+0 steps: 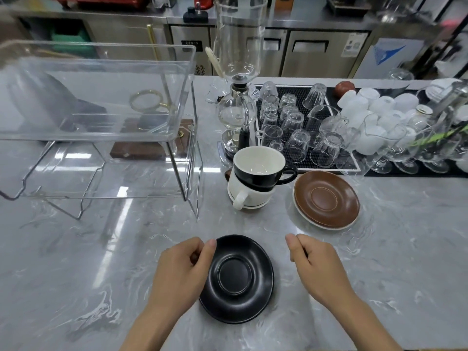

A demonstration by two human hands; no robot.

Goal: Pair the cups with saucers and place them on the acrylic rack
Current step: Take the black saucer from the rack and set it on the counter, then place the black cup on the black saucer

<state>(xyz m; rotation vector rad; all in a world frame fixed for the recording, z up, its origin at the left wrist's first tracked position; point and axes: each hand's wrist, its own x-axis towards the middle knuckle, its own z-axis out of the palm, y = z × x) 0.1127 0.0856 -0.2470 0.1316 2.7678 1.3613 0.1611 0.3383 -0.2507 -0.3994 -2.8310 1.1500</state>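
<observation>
A black saucer (236, 278) lies on the marble counter near me. My left hand (181, 268) holds its left rim, thumb on the upper edge. My right hand (314, 264) hovers just right of the saucer with fingers curled, holding nothing. Farther back a black cup (260, 171) with a white inside is stacked in a white cup (247, 196), with a bit of brown showing beneath. A brown saucer (326, 198) rests on a white one to their right. The clear acrylic rack (106, 117) stands at the back left, its shelves bare.
A glass siphon coffee maker (238, 79) stands behind the cups. A black mat (304, 122) with several upturned glasses and white cups fills the back right. A wooden base with a brass ring sits behind the rack.
</observation>
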